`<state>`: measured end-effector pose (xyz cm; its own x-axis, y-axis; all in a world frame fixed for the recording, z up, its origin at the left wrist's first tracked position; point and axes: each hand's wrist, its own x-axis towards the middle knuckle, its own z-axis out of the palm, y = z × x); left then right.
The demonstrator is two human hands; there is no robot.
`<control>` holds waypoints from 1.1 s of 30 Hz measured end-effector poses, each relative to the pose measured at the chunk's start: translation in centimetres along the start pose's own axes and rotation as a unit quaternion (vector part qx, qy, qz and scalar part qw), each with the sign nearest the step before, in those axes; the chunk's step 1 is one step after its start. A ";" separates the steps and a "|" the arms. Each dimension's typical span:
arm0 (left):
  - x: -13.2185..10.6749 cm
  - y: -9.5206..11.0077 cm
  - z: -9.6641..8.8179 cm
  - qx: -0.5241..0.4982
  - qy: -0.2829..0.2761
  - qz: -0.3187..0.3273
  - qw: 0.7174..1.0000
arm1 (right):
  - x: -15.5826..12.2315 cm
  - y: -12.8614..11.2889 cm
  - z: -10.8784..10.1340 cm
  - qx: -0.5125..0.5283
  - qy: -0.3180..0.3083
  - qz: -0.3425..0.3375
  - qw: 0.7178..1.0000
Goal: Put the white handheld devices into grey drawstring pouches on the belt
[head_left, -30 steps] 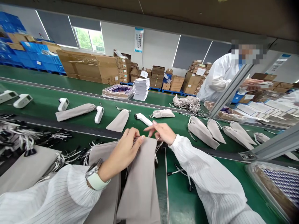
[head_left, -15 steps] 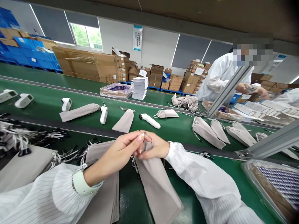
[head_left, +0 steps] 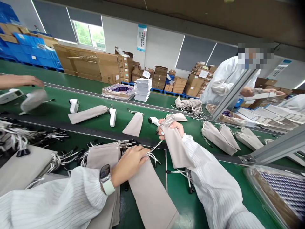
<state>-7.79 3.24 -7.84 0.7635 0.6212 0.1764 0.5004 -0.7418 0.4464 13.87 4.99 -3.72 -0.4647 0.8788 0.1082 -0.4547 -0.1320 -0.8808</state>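
My right hand [head_left: 175,127] grips a grey drawstring pouch [head_left: 177,148] by its gathered, corded neck, with the pouch hanging toward my sleeve. My left hand [head_left: 131,163] lies with fingers stretched out over the top end of another flat grey pouch [head_left: 153,194] on the green surface. White cords with black tips show by its fingertips. Left of it is a stack of flat pouches [head_left: 102,156], partly under my forearm. Beyond my right hand, a white handheld device [head_left: 154,121] with a dark end is partly hidden.
White devices [head_left: 112,117] and pouches [head_left: 133,124] lie along the green belt [head_left: 95,127]. Another person's hand [head_left: 23,81] is at the far left. A metal post [head_left: 234,95] and a plastic-wrapped tray [head_left: 274,190] stand at right. A co-worker [head_left: 221,76] works across the line.
My hands, together on one pouch before, have parted. The right moved up and away with a pouch; the left now rests on another. Another person's hand has appeared at far left, beside a blurred pouch.
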 end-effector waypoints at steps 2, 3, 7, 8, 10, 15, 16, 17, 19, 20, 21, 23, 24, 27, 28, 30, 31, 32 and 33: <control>0.2 0.0 -0.1 -0.032 0.001 0.002 0.999 | 0.2 0.6 0.0 -0.012 -0.008 0.015 1.000; 0.3 0.0 -0.1 -0.052 0.001 -0.001 0.999 | 0.3 0.8 0.1 -0.021 -0.011 0.023 0.999; 0.5 0.1 -0.3 -0.117 0.024 -0.017 0.993 | 0.5 1.4 0.6 -0.056 -0.013 0.059 0.997; 0.5 0.2 -0.5 -0.128 0.034 -0.018 0.991 | 0.5 1.5 0.7 -0.059 -0.014 0.064 0.996; 0.5 0.6 -0.8 -0.150 0.046 -0.018 0.987 | 0.6 1.7 0.8 -0.059 -0.020 0.068 0.996; 0.5 1.2 -1.3 -0.194 0.062 -0.016 0.979 | 0.7 2.3 0.9 -0.059 -0.032 0.087 0.994; 0.5 1.2 -1.4 -0.201 0.065 -0.013 0.977 | 0.7 2.4 1.0 -0.061 -0.032 0.089 0.994; 0.5 1.3 -1.4 -0.207 0.066 -0.009 0.976 | 0.8 2.5 1.1 -0.061 -0.032 0.091 0.993; 0.4 1.3 -1.4 -0.220 0.064 -0.002 0.973 | 0.8 2.8 1.3 -0.063 -0.030 0.095 0.993; 0.4 1.3 -1.4 -0.225 0.068 0.001 0.972 | 0.8 3.0 1.4 -0.064 -0.023 0.098 0.993; 0.4 1.4 -1.5 -0.228 0.076 0.003 0.971 | 0.9 3.1 1.6 -0.066 -0.015 0.103 0.992; 0.4 1.4 -1.5 -0.227 0.100 -0.001 0.969 | 0.9 3.3 2.0 -0.068 0.003 0.113 0.991; 0.4 1.3 -1.6 -0.223 0.118 -0.005 0.968 | 0.9 3.3 2.1 -0.070 0.010 0.116 0.991; 0.5 1.1 -1.7 -0.202 0.143 -0.020 0.969 | 0.8 3.0 1.8 -0.092 0.024 0.125 0.988; 0.6 0.9 -1.7 -0.189 0.135 -0.025 0.972 | 0.7 2.7 1.4 -0.101 0.037 0.119 0.987; 0.7 0.6 -1.4 -0.153 0.099 -0.038 0.982 | 0.4 2.0 0.2 -0.116 0.068 0.094 0.986; 0.7 0.4 -1.2 -0.130 0.080 -0.047 0.987 | 0.2 1.5 -0.4 -0.122 0.075 0.089 0.986; 0.6 0.3 -1.1 -0.104 0.066 -0.056 0.991 | -0.1 1.0 -1.1 -0.128 0.072 0.095 0.985; 0.4 0.4 -0.9 -0.073 0.056 -0.063 0.994 | -0.5 0.5 -1.7 -0.137 0.057 0.114 0.982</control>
<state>-7.69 3.45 -6.78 0.6448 0.7366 0.2041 0.5179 -0.6173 0.5922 15.15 5.31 -4.99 -0.4357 0.8885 -0.1439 -0.1204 -0.2160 -0.9689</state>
